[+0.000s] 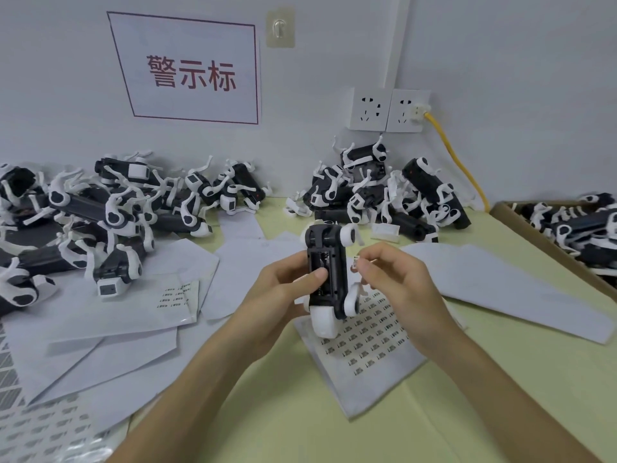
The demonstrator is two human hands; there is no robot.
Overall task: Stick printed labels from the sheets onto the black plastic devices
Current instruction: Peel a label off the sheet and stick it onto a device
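Note:
My left hand (pixel 283 289) grips a black plastic device (pixel 329 272) with white wheels and a white end, held upright above the table, thumb on its open face. My right hand (pixel 397 282) is just right of the device and pinches a small printed label (pixel 356 264) between thumb and forefinger, close to the device's side. A label sheet (pixel 370 342) with several rows of small labels lies on the table under both hands.
Piles of black-and-white devices lie at the back left (pixel 100 215) and back right (pixel 384 192). A cardboard box (pixel 547 242) holds more at the right. Used white backing sheets (pixel 110 329) cover the left of the table. A yellow cable (pixel 460 162) hangs from a wall socket.

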